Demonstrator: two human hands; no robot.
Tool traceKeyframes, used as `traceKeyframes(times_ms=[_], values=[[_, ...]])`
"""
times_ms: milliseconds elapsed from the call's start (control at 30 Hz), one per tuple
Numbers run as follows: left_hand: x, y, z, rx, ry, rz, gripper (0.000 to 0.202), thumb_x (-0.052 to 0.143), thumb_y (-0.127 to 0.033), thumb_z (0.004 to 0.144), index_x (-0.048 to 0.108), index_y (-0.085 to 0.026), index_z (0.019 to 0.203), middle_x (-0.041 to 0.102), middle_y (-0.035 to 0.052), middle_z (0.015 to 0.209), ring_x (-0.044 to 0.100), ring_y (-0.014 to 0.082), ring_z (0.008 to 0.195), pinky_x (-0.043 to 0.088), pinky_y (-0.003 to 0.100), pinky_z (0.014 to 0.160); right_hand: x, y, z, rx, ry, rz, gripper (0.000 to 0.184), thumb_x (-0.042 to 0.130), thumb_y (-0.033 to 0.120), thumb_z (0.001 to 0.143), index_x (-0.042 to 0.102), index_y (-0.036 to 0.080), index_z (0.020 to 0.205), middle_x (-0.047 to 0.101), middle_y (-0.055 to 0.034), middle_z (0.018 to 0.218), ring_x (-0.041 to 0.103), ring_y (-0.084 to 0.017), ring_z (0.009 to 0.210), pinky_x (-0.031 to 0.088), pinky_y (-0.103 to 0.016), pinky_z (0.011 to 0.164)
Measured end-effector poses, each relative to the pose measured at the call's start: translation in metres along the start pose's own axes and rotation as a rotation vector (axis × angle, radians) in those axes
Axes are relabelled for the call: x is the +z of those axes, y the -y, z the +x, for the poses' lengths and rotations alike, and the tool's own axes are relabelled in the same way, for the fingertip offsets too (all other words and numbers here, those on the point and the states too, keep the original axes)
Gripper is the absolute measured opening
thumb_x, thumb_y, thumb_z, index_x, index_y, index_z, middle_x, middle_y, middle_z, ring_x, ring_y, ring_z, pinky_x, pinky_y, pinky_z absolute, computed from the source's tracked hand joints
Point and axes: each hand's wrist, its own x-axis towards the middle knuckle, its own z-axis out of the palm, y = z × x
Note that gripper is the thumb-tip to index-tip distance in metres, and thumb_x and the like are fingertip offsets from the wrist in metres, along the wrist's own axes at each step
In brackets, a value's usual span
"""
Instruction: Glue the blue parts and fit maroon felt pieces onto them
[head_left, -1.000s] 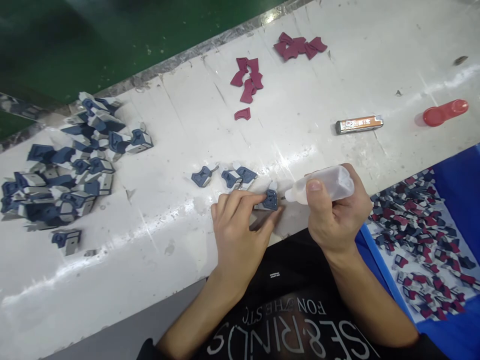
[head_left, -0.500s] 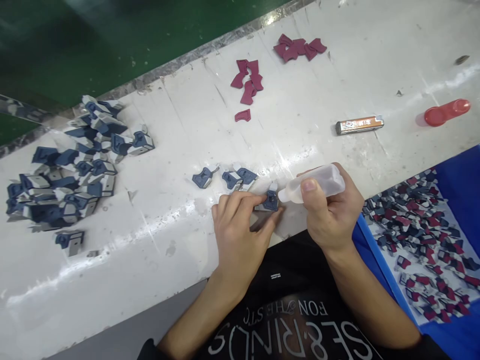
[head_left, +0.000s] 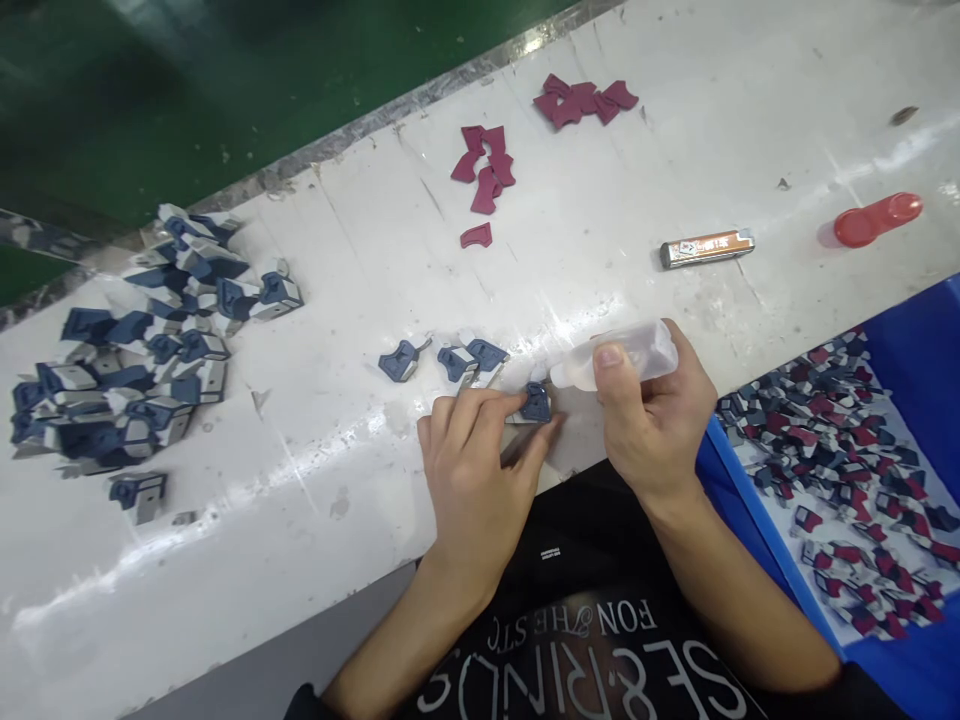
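My left hand [head_left: 480,455] pinches a small blue and grey plastic part [head_left: 536,402] between thumb and fingers on the white table. In my right hand [head_left: 652,430] is a translucent squeeze bottle [head_left: 619,357], tilted on its side. Its nozzle points left and sits right by the upper edge of the held part; whether the two touch I cannot tell. Just beyond my left fingers lie more blue and grey parts [head_left: 486,355], with another such part [head_left: 399,361] slightly apart to the left.
A heap of blue and grey parts [head_left: 157,410] covers the table's left. Maroon pieces [head_left: 487,165] and a second maroon group [head_left: 577,103] lie farther back. An orange lighter [head_left: 707,249] and a red object [head_left: 877,220] are at right. A blue bin [head_left: 772,540] holds many maroon-and-blue parts.
The view has shifted slightly. The bottle nozzle has moved from over the held part's right side to its upper edge. Both hands keep their grips.
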Motion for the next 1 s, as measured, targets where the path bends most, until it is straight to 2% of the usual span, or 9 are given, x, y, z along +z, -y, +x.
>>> traceKeyframes(times_ms=[167,300,400,500,600,700,800,867,1000], values=[[0.007,-0.013,0.006,0.067,-0.049,0.075,0.025,0.082,-0.037,0.094,0.070,-0.022,0.109,0.075,0.0034,0.098,0.058,0.0233,0.094,0.041,0.040,0.080,-0.001,-0.003,0.005,0.054,-0.223,0.198,0.028,0.073,0.045,0.099,0.070,0.021,0.085,0.053,0.0051,0.060,0.046,-0.012,0.046,0.037,-0.027,0.042],[0.000,-0.016,0.013,0.049,-0.092,0.047,0.033,0.080,-0.042,0.094,0.069,-0.021,0.117,0.068,0.0085,0.108,0.058,0.0254,0.100,0.045,0.043,0.089,-0.005,-0.003,0.011,0.118,-0.297,0.363,0.034,0.067,0.046,0.100,0.071,0.019,0.080,0.044,0.0068,0.052,0.035,-0.011,0.038,0.026,-0.027,0.037],[-0.012,-0.001,0.019,-0.039,-0.132,0.089,0.031,0.071,-0.035,0.098,0.066,-0.020,0.125,0.061,0.0117,0.114,0.058,0.0285,0.109,0.045,0.048,0.095,-0.008,-0.003,0.012,0.152,-0.308,0.421,0.034,0.070,0.045,0.097,0.072,0.018,0.077,0.044,0.0064,0.050,0.034,-0.011,0.037,0.023,-0.026,0.035],[-0.023,0.019,0.021,-0.117,-0.082,0.148,0.030,0.066,-0.027,0.100,0.068,-0.023,0.129,0.063,0.0101,0.110,0.057,0.0285,0.107,0.045,0.048,0.094,-0.009,-0.004,0.012,0.165,-0.288,0.420,0.034,0.072,0.047,0.096,0.074,0.018,0.080,0.047,0.0058,0.050,0.037,-0.012,0.038,0.025,-0.027,0.035],[-0.029,0.031,0.016,-0.075,-0.027,0.184,0.025,0.062,-0.019,0.100,0.069,-0.024,0.124,0.069,0.0070,0.101,0.057,0.0274,0.100,0.045,0.046,0.089,-0.010,-0.002,0.011,0.168,-0.250,0.380,0.037,0.072,0.051,0.099,0.072,0.018,0.081,0.047,0.0058,0.052,0.038,-0.012,0.040,0.027,-0.028,0.038],[-0.032,0.030,0.010,-0.015,-0.072,0.227,0.028,0.061,-0.012,0.098,0.072,-0.021,0.123,0.067,0.0148,0.118,0.052,0.0320,0.111,0.046,0.048,0.091,-0.010,-0.001,0.010,0.183,-0.221,0.355,0.039,0.071,0.053,0.100,0.070,0.019,0.081,0.046,0.0061,0.053,0.038,-0.012,0.041,0.028,-0.028,0.040],[-0.026,0.022,0.011,0.022,-0.089,0.242,0.030,0.066,-0.017,0.095,0.073,-0.018,0.124,0.056,0.0217,0.137,0.049,0.0383,0.124,0.043,0.057,0.102,-0.010,-0.002,0.008,0.165,-0.224,0.348,0.037,0.069,0.051,0.100,0.070,0.019,0.082,0.046,0.0063,0.053,0.039,-0.012,0.041,0.028,-0.028,0.040],[-0.018,0.017,0.015,0.058,-0.064,0.239,0.030,0.071,-0.024,0.095,0.074,-0.018,0.125,0.056,0.0221,0.139,0.049,0.0409,0.127,0.040,0.061,0.103,-0.010,-0.002,0.007,0.153,-0.230,0.342,0.034,0.070,0.049,0.100,0.072,0.018,0.085,0.048,0.0062,0.054,0.040,-0.013,0.042,0.028,-0.028,0.040],[-0.006,0.011,0.020,0.056,-0.034,0.252,0.026,0.073,-0.031,0.098,0.072,-0.019,0.120,0.064,0.0186,0.133,0.050,0.0398,0.123,0.042,0.054,0.092,-0.011,-0.003,0.003,0.147,-0.201,0.274,0.033,0.071,0.050,0.099,0.072,0.019,0.086,0.051,0.0057,0.057,0.043,-0.012,0.044,0.033,-0.027,0.041]])
